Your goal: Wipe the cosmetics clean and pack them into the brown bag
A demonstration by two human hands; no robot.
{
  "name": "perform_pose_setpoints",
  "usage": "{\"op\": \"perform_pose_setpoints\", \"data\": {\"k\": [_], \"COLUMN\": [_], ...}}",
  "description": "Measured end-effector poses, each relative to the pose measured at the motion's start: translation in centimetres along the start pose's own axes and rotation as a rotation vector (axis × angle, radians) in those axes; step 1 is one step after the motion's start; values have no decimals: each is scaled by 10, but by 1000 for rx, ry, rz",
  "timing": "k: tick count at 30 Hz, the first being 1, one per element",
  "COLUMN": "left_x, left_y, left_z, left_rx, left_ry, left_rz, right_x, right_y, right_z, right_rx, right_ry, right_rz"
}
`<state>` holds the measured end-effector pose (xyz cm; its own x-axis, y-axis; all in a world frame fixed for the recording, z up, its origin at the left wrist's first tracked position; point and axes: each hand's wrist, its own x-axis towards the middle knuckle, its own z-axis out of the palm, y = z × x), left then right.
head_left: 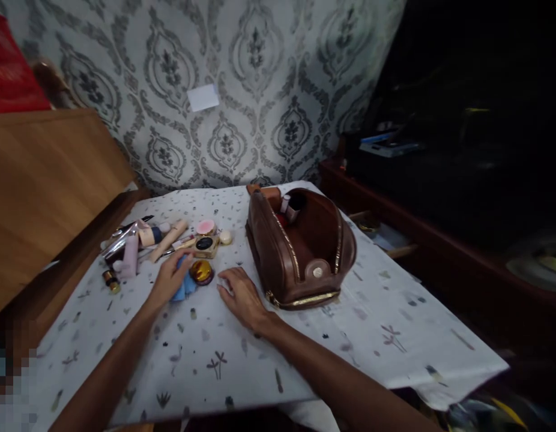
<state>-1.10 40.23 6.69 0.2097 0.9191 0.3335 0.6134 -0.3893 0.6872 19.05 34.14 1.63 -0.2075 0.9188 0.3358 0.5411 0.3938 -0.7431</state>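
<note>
table (pixel 246 384) spread with a white cloth printed with small plants and birds

the largest thing on the table is a brown leather bag (pixel 269 258) with gold zips, gaping open right of centre; a few small items show inside it, among them a slim pale tube (pixel 285 203).

the right hand (pixel 243 297) lies just left of the bag, palm down, its grip loose and holding nothing, fingers slightly curved and a little apart. the left hand (pixel 167 279) is further left, its fingers on a crumpled light-blue cloth (pixel 183 292); whether its grip is clamped on that cloth or only resting there, i cannot tell.

the light-blue cloth sits beside a round container with a glossy amber lid (pixel 201 272), which lies between the two hands, nearest the left.

beyond the left hand are a long beige tube (pixel 170 239), a lilac tube (pixel 131 255) and a square gold-edged case with a dark oval (pixel 210 252). behind the case is a round pink-topped compact (pixel 206 227), and right of it a small cream round container (pixel 225 237). a tiny dark bottle with gold parts (pixel 110 280) lies at the far left of the group.
</note>
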Motion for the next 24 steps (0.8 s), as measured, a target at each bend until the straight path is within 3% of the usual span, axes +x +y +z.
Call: {"op": "perform_pose_setpoints", "data": {"k": [3, 8, 14, 24], "left_x": [-4, -8, -12, -13], "left_y": [10, 19, 9, 2], "left_z": [12, 28, 37, 35], "left_rx": [96, 401, 523, 411], "left_ry": [36, -88, -101, -68], "left_rz": [142, 341, 335, 274], "right_x": [6, 28, 39, 38], "right_y": [1, 2, 12, 13], "right_z": [3, 22, 48, 41], "right_rx": [-27, -97, -104, 57], "right_ry": [-21, -63, 64, 75], "right_rz": [30, -10, -15, -13]}}
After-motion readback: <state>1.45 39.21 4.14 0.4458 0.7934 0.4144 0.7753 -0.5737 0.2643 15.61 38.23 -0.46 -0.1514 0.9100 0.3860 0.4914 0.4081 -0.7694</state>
